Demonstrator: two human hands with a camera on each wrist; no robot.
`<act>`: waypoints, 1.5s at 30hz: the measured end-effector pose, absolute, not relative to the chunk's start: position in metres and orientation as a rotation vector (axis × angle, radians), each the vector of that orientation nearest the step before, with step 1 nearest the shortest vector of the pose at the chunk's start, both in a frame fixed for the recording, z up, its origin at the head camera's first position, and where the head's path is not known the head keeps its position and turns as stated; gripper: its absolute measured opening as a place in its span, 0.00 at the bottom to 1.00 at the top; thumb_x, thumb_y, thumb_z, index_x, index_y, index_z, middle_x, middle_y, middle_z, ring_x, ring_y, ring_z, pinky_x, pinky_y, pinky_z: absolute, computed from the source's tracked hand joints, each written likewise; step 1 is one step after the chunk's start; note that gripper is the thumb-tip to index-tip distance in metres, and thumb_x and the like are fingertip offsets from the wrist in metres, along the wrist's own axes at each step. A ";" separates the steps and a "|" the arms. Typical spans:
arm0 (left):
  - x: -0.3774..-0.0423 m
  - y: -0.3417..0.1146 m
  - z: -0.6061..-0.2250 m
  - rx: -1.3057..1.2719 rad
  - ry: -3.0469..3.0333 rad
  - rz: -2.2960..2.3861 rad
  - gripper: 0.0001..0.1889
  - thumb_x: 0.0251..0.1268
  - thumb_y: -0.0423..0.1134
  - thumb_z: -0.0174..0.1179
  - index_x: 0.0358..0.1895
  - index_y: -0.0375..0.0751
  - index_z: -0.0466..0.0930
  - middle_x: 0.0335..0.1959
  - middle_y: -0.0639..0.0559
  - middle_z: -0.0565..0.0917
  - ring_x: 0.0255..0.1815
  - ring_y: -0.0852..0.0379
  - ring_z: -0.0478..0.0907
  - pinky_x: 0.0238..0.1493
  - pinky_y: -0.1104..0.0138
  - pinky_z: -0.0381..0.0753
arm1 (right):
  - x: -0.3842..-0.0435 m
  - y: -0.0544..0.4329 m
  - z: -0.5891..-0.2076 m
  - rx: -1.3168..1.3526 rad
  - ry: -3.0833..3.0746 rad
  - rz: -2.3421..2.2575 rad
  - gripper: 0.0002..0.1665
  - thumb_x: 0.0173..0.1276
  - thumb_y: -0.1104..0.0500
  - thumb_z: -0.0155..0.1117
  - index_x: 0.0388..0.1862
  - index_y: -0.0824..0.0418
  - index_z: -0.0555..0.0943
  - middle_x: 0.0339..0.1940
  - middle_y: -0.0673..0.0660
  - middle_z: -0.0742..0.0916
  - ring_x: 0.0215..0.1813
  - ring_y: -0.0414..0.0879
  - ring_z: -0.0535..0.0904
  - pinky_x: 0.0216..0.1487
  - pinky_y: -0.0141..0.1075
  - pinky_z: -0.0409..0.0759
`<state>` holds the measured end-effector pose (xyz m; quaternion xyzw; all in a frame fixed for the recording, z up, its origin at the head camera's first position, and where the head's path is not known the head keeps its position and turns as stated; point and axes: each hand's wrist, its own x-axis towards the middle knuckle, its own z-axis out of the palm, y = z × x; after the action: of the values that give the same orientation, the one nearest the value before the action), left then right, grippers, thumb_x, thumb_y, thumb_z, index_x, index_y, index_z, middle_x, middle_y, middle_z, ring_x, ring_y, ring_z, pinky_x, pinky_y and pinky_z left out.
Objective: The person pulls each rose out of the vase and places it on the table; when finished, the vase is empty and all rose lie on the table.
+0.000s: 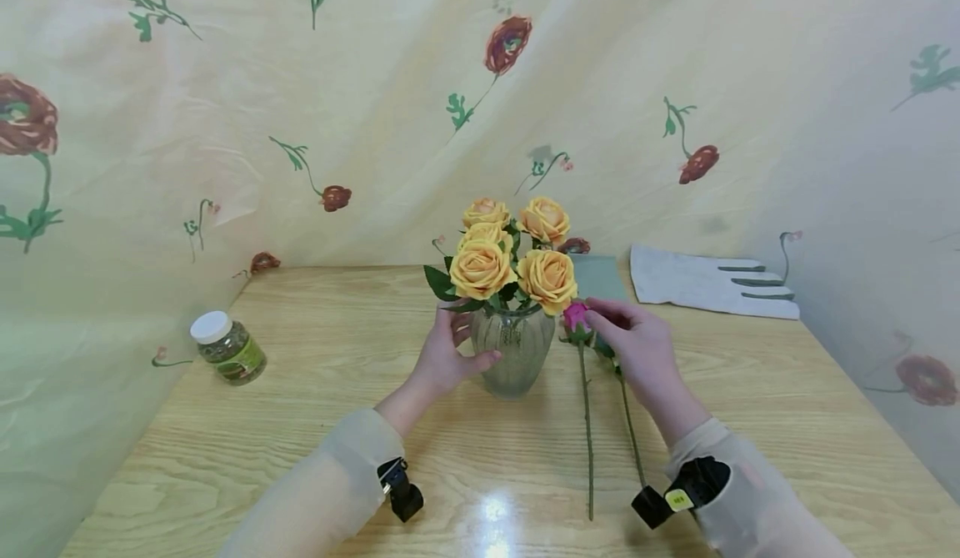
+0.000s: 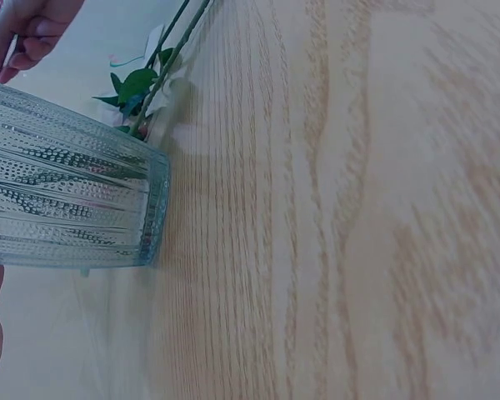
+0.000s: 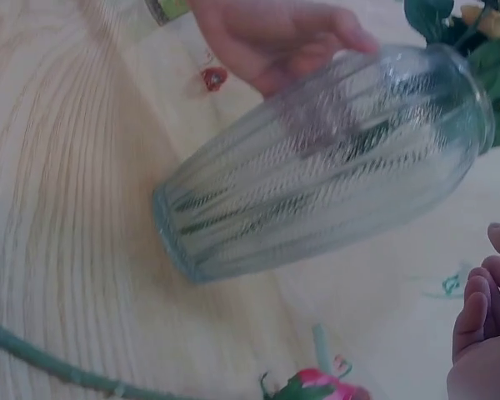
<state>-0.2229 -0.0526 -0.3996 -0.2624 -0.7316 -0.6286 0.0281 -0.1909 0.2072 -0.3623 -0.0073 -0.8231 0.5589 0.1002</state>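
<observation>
A ribbed glass vase (image 1: pixel 513 358) stands upright on the table, holding several yellow roses (image 1: pixel 483 268) with dark green leaves. My left hand (image 1: pixel 447 356) grips the vase from its left side, thumb in front and fingers towards the back. To the right of the vase, my right hand (image 1: pixel 636 337) hovers with loosely bent fingers and nothing visible in them. In the head view it overlaps a pink rose (image 1: pixel 576 316); in the right wrist view that rose (image 3: pixel 321 387) lies apart from the fingers. A second stem (image 1: pixel 632 433) lies alongside, its flower head partly hidden behind my right hand.
On the left stands a jar (image 1: pixel 228 349) with a white lid and green label. Towards the back right lie a grey-green flat sheet (image 1: pixel 602 274) and a white glove-like piece (image 1: pixel 693 281). Flower-patterned cloth (image 1: pixel 375 108) hangs behind the wooden table (image 1: pixel 322 358).
</observation>
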 end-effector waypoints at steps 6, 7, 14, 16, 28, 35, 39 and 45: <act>-0.223 -0.052 -0.400 -0.801 -2.261 -1.946 0.43 0.51 0.33 0.69 0.65 0.38 0.48 0.65 0.40 0.60 0.62 0.43 0.64 0.63 0.56 0.66 | -0.184 0.190 -0.348 0.153 -2.321 1.722 0.20 0.64 0.55 0.65 0.50 0.67 0.80 0.38 0.53 0.84 0.39 0.40 0.78 0.34 0.29 0.78; -0.223 -0.052 -0.400 -0.803 -2.259 -1.948 0.43 0.51 0.32 0.69 0.66 0.38 0.48 0.65 0.40 0.60 0.62 0.43 0.64 0.63 0.56 0.66 | -0.182 0.187 -0.346 0.175 -2.314 1.718 0.19 0.64 0.56 0.65 0.48 0.68 0.80 0.36 0.52 0.84 0.38 0.41 0.78 0.34 0.30 0.78; -0.223 -0.052 -0.403 -0.796 -2.262 -1.949 0.43 0.51 0.32 0.69 0.66 0.40 0.48 0.65 0.40 0.61 0.61 0.44 0.65 0.64 0.56 0.66 | -0.175 0.167 -0.333 0.236 -2.271 1.787 0.17 0.63 0.59 0.66 0.46 0.68 0.80 0.38 0.53 0.80 0.38 0.44 0.75 0.37 0.32 0.78; -0.223 -0.052 -0.403 -0.783 -2.258 -1.958 0.43 0.51 0.32 0.69 0.66 0.40 0.49 0.65 0.41 0.61 0.61 0.44 0.64 0.64 0.57 0.66 | -0.175 0.161 -0.331 0.229 -2.250 1.820 0.17 0.62 0.60 0.66 0.48 0.68 0.79 0.39 0.54 0.80 0.39 0.44 0.75 0.37 0.32 0.78; -0.223 -0.051 -0.399 -0.774 -2.270 -1.939 0.43 0.50 0.29 0.68 0.66 0.40 0.49 0.65 0.40 0.62 0.62 0.44 0.64 0.64 0.57 0.65 | -0.177 0.139 -0.324 0.140 -2.069 2.097 0.24 0.63 0.66 0.63 0.59 0.67 0.74 0.53 0.58 0.79 0.54 0.44 0.75 0.51 0.33 0.76; -0.224 -0.050 -0.399 -0.778 -2.261 -1.936 0.44 0.50 0.28 0.68 0.67 0.42 0.48 0.66 0.40 0.62 0.62 0.44 0.64 0.64 0.56 0.66 | -0.177 0.136 -0.318 0.096 -2.018 2.137 0.25 0.65 0.67 0.61 0.61 0.64 0.72 0.57 0.58 0.78 0.58 0.43 0.72 0.57 0.37 0.73; -0.223 -0.050 -0.400 -0.798 -2.252 -1.911 0.44 0.50 0.29 0.69 0.67 0.42 0.49 0.65 0.41 0.63 0.61 0.44 0.66 0.62 0.56 0.67 | -0.176 0.135 -0.314 0.087 -1.943 2.155 0.26 0.65 0.67 0.60 0.63 0.64 0.71 0.58 0.57 0.77 0.60 0.44 0.71 0.60 0.38 0.70; -0.223 -0.051 -0.403 -0.816 -2.215 -1.916 0.41 0.50 0.32 0.69 0.65 0.39 0.51 0.63 0.39 0.64 0.60 0.43 0.67 0.62 0.53 0.67 | -0.178 0.134 -0.310 0.138 -1.729 2.272 0.21 0.66 0.71 0.56 0.57 0.60 0.75 0.51 0.53 0.79 0.49 0.41 0.75 0.47 0.30 0.76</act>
<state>-0.2229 -0.0511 -0.4027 -0.2680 -0.7277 -0.6294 0.0504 -0.1779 0.1338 -0.3101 0.0479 -0.5989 0.7868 0.1410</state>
